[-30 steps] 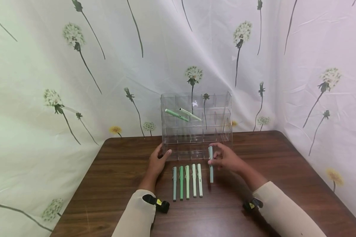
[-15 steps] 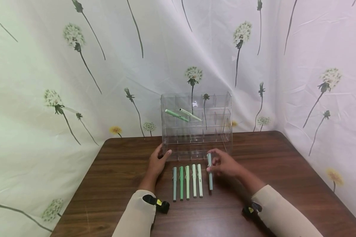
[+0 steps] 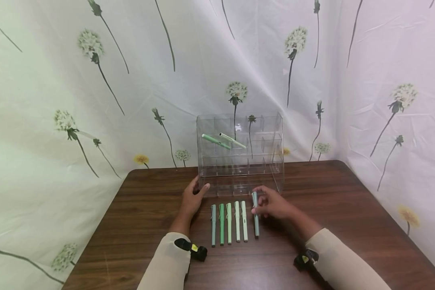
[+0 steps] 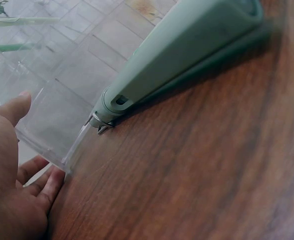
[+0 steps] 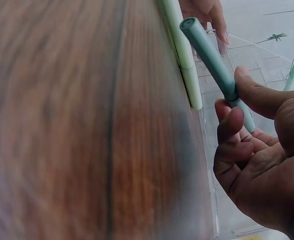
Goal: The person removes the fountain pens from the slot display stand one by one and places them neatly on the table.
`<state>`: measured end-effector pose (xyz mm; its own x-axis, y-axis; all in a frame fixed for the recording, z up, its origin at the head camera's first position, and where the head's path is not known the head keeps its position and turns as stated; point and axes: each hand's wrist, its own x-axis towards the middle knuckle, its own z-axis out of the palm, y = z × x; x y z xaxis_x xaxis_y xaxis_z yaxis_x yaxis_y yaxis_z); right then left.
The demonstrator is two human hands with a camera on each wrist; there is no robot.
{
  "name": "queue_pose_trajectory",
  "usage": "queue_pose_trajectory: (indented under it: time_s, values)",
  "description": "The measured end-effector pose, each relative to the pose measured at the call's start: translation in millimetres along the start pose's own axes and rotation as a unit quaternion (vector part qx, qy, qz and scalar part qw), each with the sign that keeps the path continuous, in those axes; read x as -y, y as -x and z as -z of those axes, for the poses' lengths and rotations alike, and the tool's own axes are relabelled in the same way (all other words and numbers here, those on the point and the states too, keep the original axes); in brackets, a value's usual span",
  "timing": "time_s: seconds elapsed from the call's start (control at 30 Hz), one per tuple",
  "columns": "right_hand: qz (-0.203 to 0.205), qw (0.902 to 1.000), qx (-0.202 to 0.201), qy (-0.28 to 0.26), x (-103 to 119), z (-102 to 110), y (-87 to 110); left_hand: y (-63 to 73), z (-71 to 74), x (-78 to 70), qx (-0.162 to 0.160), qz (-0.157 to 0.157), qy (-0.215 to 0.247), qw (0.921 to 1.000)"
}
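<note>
In the head view my right hand [image 3: 273, 203] pinches a grey-blue capped pen [image 3: 256, 225] between thumb and fingers, cap end away from me, just right of the row of pens. The right wrist view shows this pen [image 5: 214, 60] tilted, its barrel end towards the camera. My left hand [image 3: 193, 199] holds the front left corner of a clear tiered organizer [image 3: 241, 176], thumb in front and fingers along the side. Before the organizer several pens lie side by side: grey-blue [image 3: 213, 225], green [image 3: 222, 225], light green [image 3: 229, 225] and two pale ones [image 3: 237, 225].
A green pen [image 3: 215, 141] and a pale pen [image 3: 233, 140] lie slanted in upper compartments of the organizer. Behind the brown wooden table [image 3: 148, 201] hangs a white curtain [image 3: 188, 88] with dandelion prints.
My right hand has brought the grey-blue pen towards me and slightly left, down beside the row. The left hand stays on the organizer's corner.
</note>
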<state>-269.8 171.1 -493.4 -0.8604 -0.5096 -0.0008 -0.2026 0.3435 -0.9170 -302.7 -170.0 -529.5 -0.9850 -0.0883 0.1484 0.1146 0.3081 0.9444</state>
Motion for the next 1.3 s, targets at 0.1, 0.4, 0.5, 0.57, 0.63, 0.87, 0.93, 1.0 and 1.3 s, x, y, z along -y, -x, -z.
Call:
queue_pose_trajectory:
  time_s: [0.1, 0.4, 0.5, 0.57, 0.63, 0.87, 0.93, 1.0, 1.3]
  values:
    - [0.01, 0.9999, 0.003, 0.004, -2.1, -1.9, -1.1, 0.1, -0.2, 0.2, 0.002, 0.001, 0.002, 1.0]
    - [0.008, 0.9999, 0.006, 0.003, -8.7, -9.1, -4.3, 0.9, 0.0, -1.1, 0.005, 0.001, 0.003, 1.0]
    - [0.011, 0.9999, 0.011, 0.006, -11.8, -11.6, -5.9, 1.2, 0.3, -1.3, 0.004, -0.001, 0.001, 1.0]
    - [0.013, 0.9998, 0.011, 0.011, -13.4, -12.5, -7.1, 1.0, 0.4, -1.3, 0.001, -0.004, 0.003, 1.0]
    - [0.012, 0.9997, 0.009, 0.02, -15.2, -13.0, -8.7, 0.8, 0.4, -1.3, -0.001, -0.006, 0.004, 1.0]
    - [-0.011, 0.9993, 0.016, 0.033, -16.3, -14.5, -10.7, 0.8, 1.0, -1.5, 0.0, -0.009, 0.006, 0.9999]
    - [-0.014, 0.9992, 0.019, 0.033, -15.8, -15.0, -10.3, 0.9, 1.0, -1.3, 0.001, -0.01, 0.007, 0.9999]
    - [-0.016, 0.999, 0.021, 0.038, -15.6, -15.5, -9.9, 0.9, 0.9, -0.8, 0.001, -0.01, 0.006, 0.9999]
    - [-0.012, 0.9985, 0.024, 0.047, -17.2, -18.0, -10.6, 2.1, 1.2, 1.7, 0.0, -0.009, 0.0, 1.0]
